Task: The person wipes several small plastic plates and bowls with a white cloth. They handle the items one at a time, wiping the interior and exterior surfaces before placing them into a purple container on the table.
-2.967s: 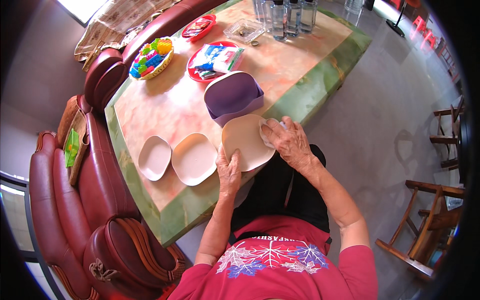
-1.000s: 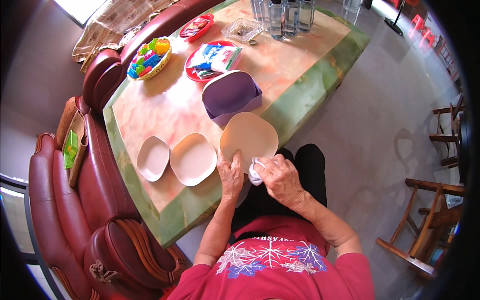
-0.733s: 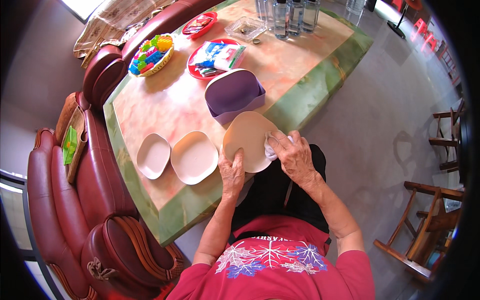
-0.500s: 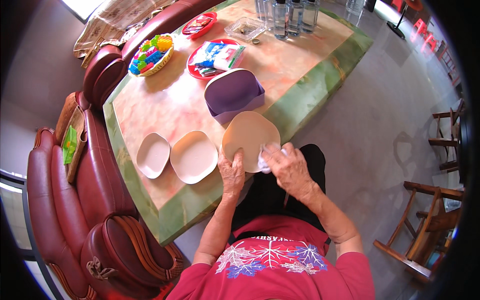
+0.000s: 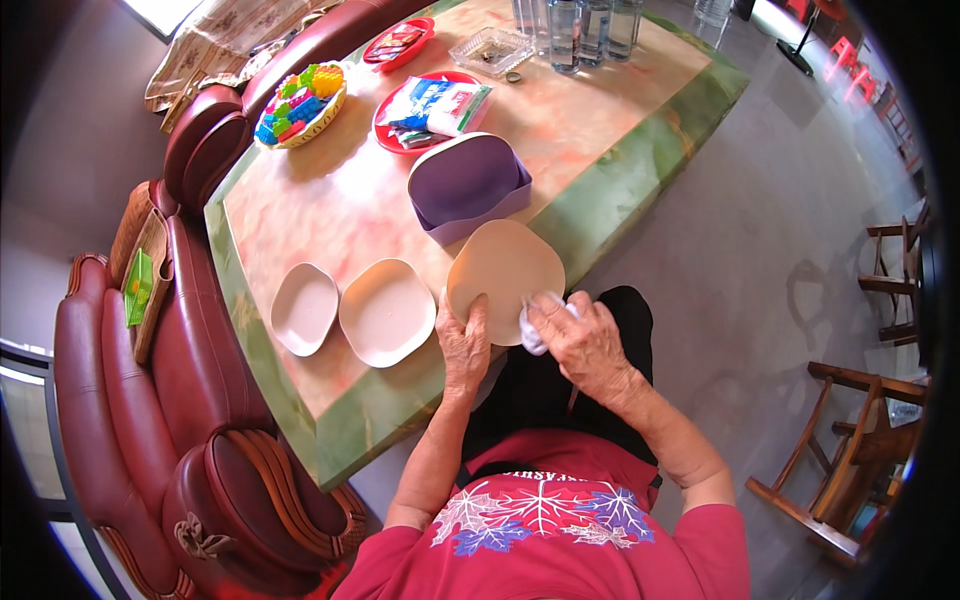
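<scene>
At the table's near edge, my left hand (image 5: pixel 466 335) grips a round-cornered beige plate (image 5: pixel 503 268) by its lower left rim, thumb on the upper surface. My right hand (image 5: pixel 578 338) is closed on a crumpled white cloth (image 5: pixel 534 325), which touches the plate's lower right part. Left of the held plate lie a medium cream plate (image 5: pixel 388 313) and a smaller pale plate (image 5: pixel 305 310), side by side on the table. Just beyond the held plate stands a purple container (image 5: pixel 468 185) with dark purple and cream pieces nested in it.
The marble-patterned table (image 5: pixel 330 215) has a green border. Farther back are a basket of colourful blocks (image 5: pixel 302 105), a red plate with packets (image 5: pixel 430 110), a glass ashtray (image 5: pixel 491 51) and several clear bottles (image 5: pixel 566 38). A red leather sofa (image 5: pixel 195 310) flanks the left; a wooden chair (image 5: pixel 850 450) stands right.
My right hand and the cloth have shifted slightly to the right on the plate. My left hand keeps its hold, and the plate has barely moved.
</scene>
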Tool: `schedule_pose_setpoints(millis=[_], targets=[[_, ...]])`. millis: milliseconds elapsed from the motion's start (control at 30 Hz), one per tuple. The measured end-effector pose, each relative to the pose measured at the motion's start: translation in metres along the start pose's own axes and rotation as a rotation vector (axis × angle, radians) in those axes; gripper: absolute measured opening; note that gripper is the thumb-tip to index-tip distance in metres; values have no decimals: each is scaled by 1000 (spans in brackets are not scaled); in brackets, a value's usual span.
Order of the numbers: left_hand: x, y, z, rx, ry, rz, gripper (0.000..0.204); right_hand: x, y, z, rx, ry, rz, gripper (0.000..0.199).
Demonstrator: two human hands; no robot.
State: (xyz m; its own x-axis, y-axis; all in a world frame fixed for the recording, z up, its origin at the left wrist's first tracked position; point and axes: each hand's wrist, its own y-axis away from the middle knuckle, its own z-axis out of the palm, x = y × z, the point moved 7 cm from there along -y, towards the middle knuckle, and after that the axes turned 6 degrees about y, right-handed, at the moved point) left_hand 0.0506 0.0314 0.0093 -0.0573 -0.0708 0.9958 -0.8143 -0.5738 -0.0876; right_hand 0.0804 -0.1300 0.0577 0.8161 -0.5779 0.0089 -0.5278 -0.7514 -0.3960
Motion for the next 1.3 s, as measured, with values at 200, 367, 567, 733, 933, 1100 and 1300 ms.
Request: schedule_pose_setpoints(millis=[200, 367, 567, 733, 933, 1100, 1300], targets=[[-7, -1, 0, 25, 72, -5, 28, 29, -21, 2, 50, 93, 91, 35], [-2, -3, -1, 44, -26, 52, 29, 11, -15, 5, 10, 24, 128, 33], [-12, -4, -4, 17, -28, 35, 27, -43, 0, -8, 34, -105, 44, 31], [-12, -4, -1, -7, 41, 23, 27, -34, 3, -1, 1, -204, 52, 37], [-7, -4, 0, -42, 5, -12, 28, 0, 3, 2, 45, -65, 52, 29], [-11, -6, 2, -70, 51, -51, 30, 24, -4, 9, 149, -74, 43, 23], [0, 1, 10, -6, 249, -190, 28, 13, -5, 7, 160, -123, 131, 25]])
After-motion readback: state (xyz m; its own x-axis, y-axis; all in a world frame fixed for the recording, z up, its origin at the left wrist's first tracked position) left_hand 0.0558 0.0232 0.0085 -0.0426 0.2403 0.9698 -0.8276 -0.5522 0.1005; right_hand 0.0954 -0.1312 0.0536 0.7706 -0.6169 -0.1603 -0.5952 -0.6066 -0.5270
